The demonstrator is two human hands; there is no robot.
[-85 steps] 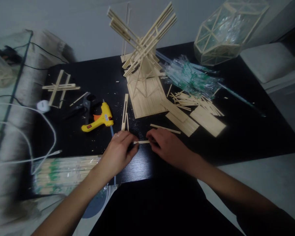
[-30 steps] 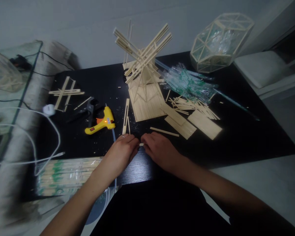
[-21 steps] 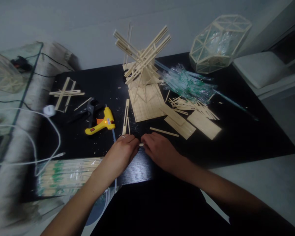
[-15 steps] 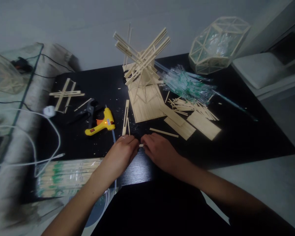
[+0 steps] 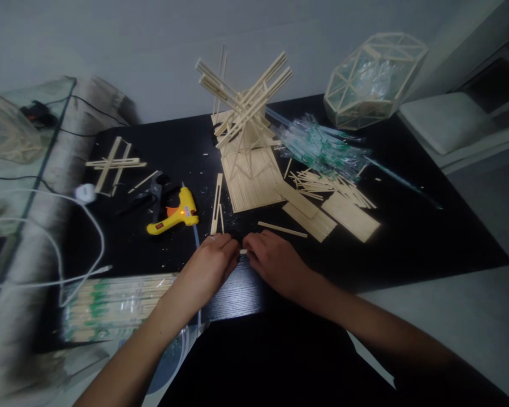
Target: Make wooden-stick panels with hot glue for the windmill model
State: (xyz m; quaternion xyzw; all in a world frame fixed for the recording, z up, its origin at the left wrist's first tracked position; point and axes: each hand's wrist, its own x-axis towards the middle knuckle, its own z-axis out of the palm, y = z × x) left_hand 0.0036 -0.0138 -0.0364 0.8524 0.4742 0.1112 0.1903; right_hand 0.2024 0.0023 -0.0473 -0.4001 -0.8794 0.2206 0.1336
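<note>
My left hand [image 5: 214,260] and my right hand [image 5: 275,260] meet at the front of the black table, fingers closed. Between them shows a short bit of a pale wooden stick [image 5: 243,251], pinched from both sides; its ends are hidden by my fingers. Just beyond my left hand lie narrow joined sticks [image 5: 216,203]. A loose stick [image 5: 282,229] rests past my right hand. To the left, a yellow glue gun [image 5: 178,213] lies on its side, a light glowing on it. Farther back stands a windmill model of sticks [image 5: 248,121] on a slatted wooden base [image 5: 254,181].
Bagged sticks [image 5: 119,305] lie at the front left, near a white cable [image 5: 97,226]. A black clamp [image 5: 156,195] and a crossed stick frame [image 5: 115,164] are behind. On the right are thin sticks [image 5: 322,183], wooden panels [image 5: 351,216], plastic wrappers [image 5: 322,147] and a faceted frame [image 5: 373,79].
The view has shifted very slightly. Both hands keep the same pose around the stick, and the things on the table stay where they were.
</note>
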